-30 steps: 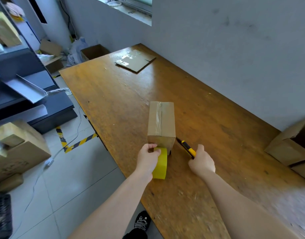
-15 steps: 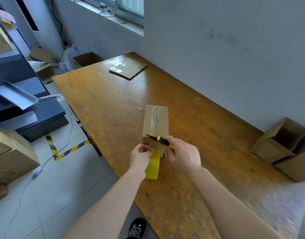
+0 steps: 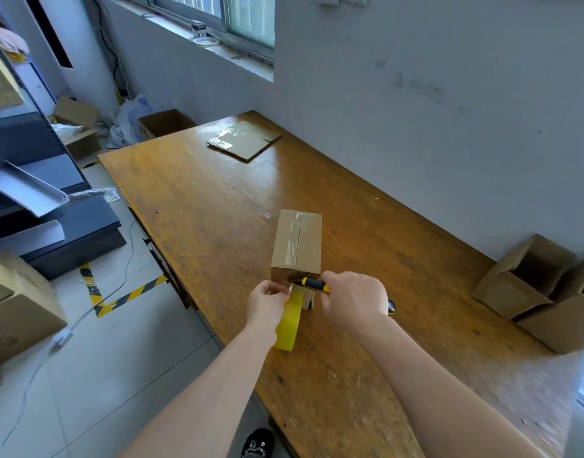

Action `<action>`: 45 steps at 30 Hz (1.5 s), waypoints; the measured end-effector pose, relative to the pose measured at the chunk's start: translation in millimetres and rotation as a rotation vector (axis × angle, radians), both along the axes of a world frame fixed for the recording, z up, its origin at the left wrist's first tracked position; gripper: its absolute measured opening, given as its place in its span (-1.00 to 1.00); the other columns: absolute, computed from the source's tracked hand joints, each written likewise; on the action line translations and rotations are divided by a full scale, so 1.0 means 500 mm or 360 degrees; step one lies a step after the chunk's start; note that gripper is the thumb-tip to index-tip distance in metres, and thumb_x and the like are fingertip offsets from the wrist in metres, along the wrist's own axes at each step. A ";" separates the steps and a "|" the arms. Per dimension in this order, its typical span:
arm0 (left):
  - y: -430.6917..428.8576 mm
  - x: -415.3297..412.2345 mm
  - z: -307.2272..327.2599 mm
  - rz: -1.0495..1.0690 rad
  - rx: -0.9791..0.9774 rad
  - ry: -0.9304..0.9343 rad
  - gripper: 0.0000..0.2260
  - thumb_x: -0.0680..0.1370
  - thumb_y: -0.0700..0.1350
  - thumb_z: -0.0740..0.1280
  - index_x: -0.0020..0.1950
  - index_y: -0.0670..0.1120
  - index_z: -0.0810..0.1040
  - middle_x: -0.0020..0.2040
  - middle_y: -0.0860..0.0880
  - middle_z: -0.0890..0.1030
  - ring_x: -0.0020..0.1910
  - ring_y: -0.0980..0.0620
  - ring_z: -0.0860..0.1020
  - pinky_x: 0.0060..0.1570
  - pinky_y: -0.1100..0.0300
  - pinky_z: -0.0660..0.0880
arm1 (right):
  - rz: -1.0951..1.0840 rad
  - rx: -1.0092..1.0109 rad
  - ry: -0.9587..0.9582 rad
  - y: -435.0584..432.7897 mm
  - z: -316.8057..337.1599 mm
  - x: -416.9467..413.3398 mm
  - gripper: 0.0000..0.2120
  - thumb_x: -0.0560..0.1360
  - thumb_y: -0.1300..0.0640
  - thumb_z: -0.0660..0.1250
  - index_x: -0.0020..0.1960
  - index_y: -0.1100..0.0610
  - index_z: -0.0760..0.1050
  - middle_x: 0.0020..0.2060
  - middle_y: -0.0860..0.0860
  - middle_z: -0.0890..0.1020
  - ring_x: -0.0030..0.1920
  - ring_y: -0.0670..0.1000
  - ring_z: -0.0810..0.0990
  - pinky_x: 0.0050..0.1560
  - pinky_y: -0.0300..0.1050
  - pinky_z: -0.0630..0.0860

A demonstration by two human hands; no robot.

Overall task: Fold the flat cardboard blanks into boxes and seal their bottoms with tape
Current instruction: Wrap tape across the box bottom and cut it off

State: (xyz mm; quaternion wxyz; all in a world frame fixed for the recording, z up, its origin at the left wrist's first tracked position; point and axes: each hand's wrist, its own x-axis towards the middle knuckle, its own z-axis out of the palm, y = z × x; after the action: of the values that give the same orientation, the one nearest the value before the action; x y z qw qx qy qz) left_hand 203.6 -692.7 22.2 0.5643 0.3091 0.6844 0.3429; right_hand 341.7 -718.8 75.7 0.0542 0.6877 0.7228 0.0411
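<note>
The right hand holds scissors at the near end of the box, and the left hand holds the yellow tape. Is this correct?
Not scissors: the head view shows the right hand holding a yellow-and-black knife at the near end of the box. The left hand does hold the yellow tape.

Left grip [image 3: 267,304] pinching tape [image 3: 289,322]; right grip [image 3: 353,300] fisted round knife [image 3: 313,284]; forearms [image 3: 218,388] extended, converging.
</note>
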 end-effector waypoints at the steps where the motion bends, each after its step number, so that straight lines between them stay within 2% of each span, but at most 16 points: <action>1: 0.001 0.000 -0.001 -0.0002 0.0009 0.0000 -0.88 0.60 -0.12 0.32 -0.13 -0.04 0.56 -0.06 -0.06 0.60 0.00 -0.12 0.53 0.02 -0.02 0.50 | -0.0008 -0.0015 -0.0005 0.001 0.001 -0.001 -0.80 0.64 -0.03 0.14 0.13 0.00 0.49 -0.29 -0.07 0.49 -0.33 0.00 0.51 -0.41 -0.17 0.34; 5: 0.004 -0.001 0.000 -0.0019 0.0051 0.0031 -0.86 0.61 -0.10 0.31 -0.14 -0.02 0.56 -0.07 -0.06 0.60 -0.02 -0.10 0.53 0.04 -0.03 0.49 | -0.0016 -0.0067 -0.0038 0.004 0.005 -0.007 -0.84 0.64 0.06 0.15 0.13 0.01 0.49 -0.31 -0.07 0.48 -0.36 -0.01 0.47 -0.46 -0.17 0.27; 9: 0.008 -0.002 0.001 -0.0053 0.0081 0.0071 -0.85 0.61 -0.09 0.30 -0.16 0.00 0.55 -0.06 -0.06 0.61 0.00 -0.10 0.53 0.10 -0.06 0.51 | -0.0017 -0.0076 -0.0098 0.009 0.008 -0.017 -0.83 0.63 0.16 0.19 0.15 0.02 0.50 -0.31 -0.05 0.48 -0.41 -0.03 0.41 -0.45 -0.17 0.29; 11: 0.011 -0.002 0.000 -0.0071 0.0107 0.0076 -0.84 0.61 -0.10 0.30 -0.17 -0.01 0.55 -0.07 -0.06 0.60 -0.04 -0.07 0.53 0.01 0.00 0.51 | -0.0019 -0.0109 -0.0148 0.012 0.009 -0.022 -0.79 0.60 0.26 0.19 0.12 0.05 0.53 -0.29 -0.03 0.50 -0.38 -0.02 0.43 -0.42 -0.16 0.29; 13: 0.011 -0.001 0.001 -0.0088 0.0143 0.0100 -0.84 0.61 -0.13 0.29 -0.17 -0.03 0.53 -0.10 -0.04 0.59 -0.12 0.01 0.49 -0.12 0.11 0.42 | -0.0041 -0.0149 -0.0147 0.015 0.007 -0.024 -0.76 0.59 0.30 0.19 0.10 0.05 0.55 -0.25 -0.02 0.53 -0.32 0.01 0.47 -0.37 -0.15 0.33; 16: 0.008 -0.001 0.003 -0.0117 0.0183 0.0164 -0.84 0.62 -0.16 0.27 -0.15 -0.04 0.54 -0.10 -0.01 0.58 -0.17 0.09 0.45 -0.19 0.16 0.36 | -0.0109 -0.0169 -0.0053 0.016 0.003 -0.021 -0.78 0.60 0.23 0.20 0.11 0.02 0.56 -0.25 -0.04 0.55 -0.32 0.00 0.48 -0.39 -0.16 0.32; 20: 0.014 -0.003 0.007 -0.0194 0.0209 0.0281 -0.84 0.62 -0.17 0.24 -0.11 -0.06 0.55 -0.11 -0.03 0.58 -0.17 0.01 0.48 -0.24 0.15 0.40 | -0.0192 -0.0139 0.0119 -0.002 -0.013 -0.002 -0.82 0.63 0.12 0.19 0.15 -0.04 0.51 -0.28 -0.08 0.50 -0.33 0.00 0.50 -0.45 -0.19 0.28; 24: 0.026 0.005 0.014 -0.0271 0.0214 0.0347 -0.84 0.62 -0.15 0.24 -0.14 -0.01 0.53 -0.11 -0.04 0.58 -0.13 -0.03 0.52 -0.19 0.13 0.43 | -0.0179 -0.0096 0.0040 -0.003 -0.003 -0.010 -0.81 0.62 0.19 0.18 0.16 0.00 0.50 -0.29 -0.05 0.48 -0.40 -0.02 0.40 -0.43 -0.16 0.27; 28: 0.036 0.000 0.015 -0.0276 0.0178 0.0379 -0.86 0.61 -0.14 0.25 -0.11 -0.03 0.54 -0.11 -0.05 0.59 -0.14 -0.02 0.51 -0.20 0.13 0.43 | -0.0112 -0.0050 -0.0020 0.000 0.009 -0.011 -0.81 0.63 0.17 0.19 0.19 0.02 0.50 -0.23 -0.01 0.49 -0.31 0.02 0.44 -0.32 -0.13 0.34; 35: 0.038 -0.002 0.008 -0.0272 0.0115 0.0357 -0.88 0.62 -0.08 0.26 -0.05 -0.03 0.57 -0.08 -0.06 0.60 -0.09 -0.04 0.54 -0.15 0.11 0.45 | -0.0110 -0.0067 -0.0024 -0.006 0.017 -0.013 -0.80 0.63 0.18 0.19 0.21 0.04 0.49 -0.12 0.01 0.59 -0.26 0.01 0.44 -0.29 -0.13 0.35; 39: 0.051 -0.002 0.018 -0.0267 0.0120 0.0311 -0.88 0.62 -0.09 0.27 -0.07 -0.04 0.57 -0.08 -0.09 0.61 -0.10 -0.05 0.55 -0.15 0.10 0.48 | -0.0089 -0.0112 -0.0045 0.007 0.016 -0.010 -0.79 0.63 0.20 0.20 0.22 0.03 0.48 -0.20 -0.01 0.50 -0.28 0.01 0.46 -0.30 -0.14 0.35; 45: 0.055 -0.002 0.013 -0.0311 0.0106 0.0366 -0.89 0.60 -0.12 0.28 -0.10 -0.03 0.57 -0.08 -0.08 0.61 -0.09 -0.06 0.55 -0.14 0.10 0.47 | -0.0130 -0.0140 -0.0073 0.006 0.027 -0.001 -0.82 0.62 0.18 0.23 0.18 0.02 0.51 -0.25 -0.03 0.52 -0.33 -0.02 0.46 -0.36 -0.18 0.34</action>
State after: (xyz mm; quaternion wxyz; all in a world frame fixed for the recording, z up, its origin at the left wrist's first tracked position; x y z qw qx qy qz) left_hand 202.4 -665.1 28.9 0.5023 0.4301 0.6995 0.2710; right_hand 341.4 -716.0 89.2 0.1025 0.7124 0.6938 0.0227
